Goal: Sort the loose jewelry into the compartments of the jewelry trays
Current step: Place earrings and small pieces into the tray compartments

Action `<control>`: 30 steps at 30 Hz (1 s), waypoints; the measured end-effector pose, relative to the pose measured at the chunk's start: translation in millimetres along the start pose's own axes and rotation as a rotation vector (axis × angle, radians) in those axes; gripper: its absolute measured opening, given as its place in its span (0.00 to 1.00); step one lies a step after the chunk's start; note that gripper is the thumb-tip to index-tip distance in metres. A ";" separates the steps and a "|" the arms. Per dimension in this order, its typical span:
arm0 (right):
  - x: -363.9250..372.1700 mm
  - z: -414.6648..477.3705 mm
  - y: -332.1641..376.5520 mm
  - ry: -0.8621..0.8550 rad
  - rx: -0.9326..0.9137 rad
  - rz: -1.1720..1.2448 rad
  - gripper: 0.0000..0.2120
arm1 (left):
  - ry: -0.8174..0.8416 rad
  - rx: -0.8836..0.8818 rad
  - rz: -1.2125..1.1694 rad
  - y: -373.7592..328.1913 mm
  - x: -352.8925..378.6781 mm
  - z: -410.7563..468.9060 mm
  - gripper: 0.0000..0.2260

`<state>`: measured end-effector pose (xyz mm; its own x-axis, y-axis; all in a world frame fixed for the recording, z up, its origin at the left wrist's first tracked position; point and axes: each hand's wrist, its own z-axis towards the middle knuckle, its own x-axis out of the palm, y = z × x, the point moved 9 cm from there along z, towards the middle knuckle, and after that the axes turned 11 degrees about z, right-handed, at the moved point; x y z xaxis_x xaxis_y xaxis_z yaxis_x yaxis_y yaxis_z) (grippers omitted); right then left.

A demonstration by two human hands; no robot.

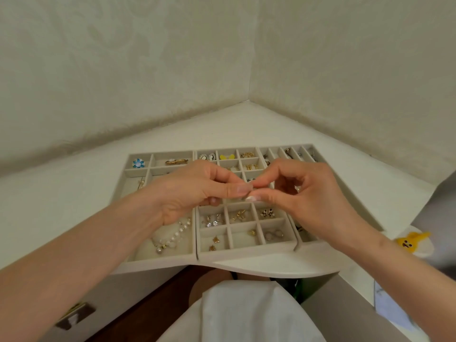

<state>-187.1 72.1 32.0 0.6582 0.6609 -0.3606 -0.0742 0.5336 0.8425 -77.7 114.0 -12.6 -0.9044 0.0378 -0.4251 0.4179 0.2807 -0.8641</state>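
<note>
Grey jewelry trays [196,254] lie side by side on the white corner table, their compartments holding earrings, brooches and a pearl bracelet [172,236]. Above the middle tray my left hand [195,191] and my right hand [306,198] meet fingertip to fingertip. Both pinch one tiny piece of jewelry [252,189] between thumb and forefinger; it is almost wholly hidden by the fingers. A blue flower brooch [138,163] sits in the far left compartment. Crystal drop earrings [212,221] lie in a near compartment below the hands.
The table [74,193] fits into a wall corner, with walls close behind and to the right. A yellow plush toy [410,241] rests on a white dish at the right edge. My lap in white cloth [246,314] is below the table's curved front edge.
</note>
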 end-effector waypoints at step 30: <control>53.4 -0.7 -14.3 0.429 0.140 -0.661 0.03 | -0.331 0.158 0.313 -10.5 -30.9 -11.8 0.04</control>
<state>-151.4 100.1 0.4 0.1858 0.3915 -0.9012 0.3436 0.8334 0.4329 -55.2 121.2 12.8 -0.6676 -0.2171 -0.7122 0.6969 0.1546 -0.7003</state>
